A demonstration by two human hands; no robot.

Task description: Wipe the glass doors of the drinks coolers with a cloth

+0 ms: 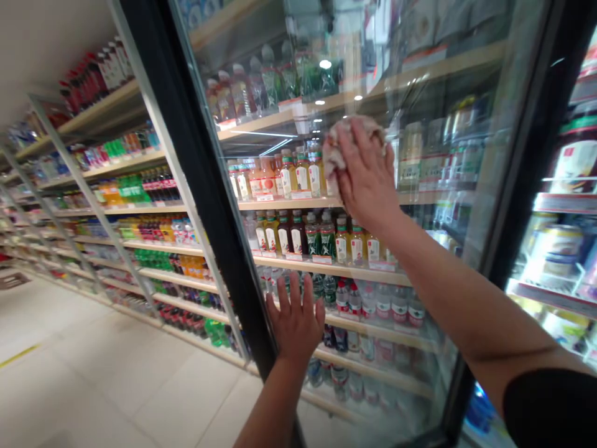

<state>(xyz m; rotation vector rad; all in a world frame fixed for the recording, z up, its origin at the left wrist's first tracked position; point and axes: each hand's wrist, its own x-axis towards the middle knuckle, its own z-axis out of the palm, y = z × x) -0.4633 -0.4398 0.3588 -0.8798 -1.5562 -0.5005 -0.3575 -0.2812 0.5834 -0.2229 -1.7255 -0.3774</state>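
My right hand presses a crumpled, pale cloth flat against the glass door, a little right of its middle. The fingers lie over the cloth and hide much of it. Lower down and to the left, my left hand rests on the same glass near the dark frame, fingers spread, holding nothing. The door stands swung out, with a thick black frame. Shelves of bottles show through and in the glass, blurred by reflections.
Long shelves packed with bottles and packages run along the left. A pale tiled floor lies below them. On the right, beyond the door's other edge, are lit cooler shelves with drinks. Ceiling lights reflect in the glass.
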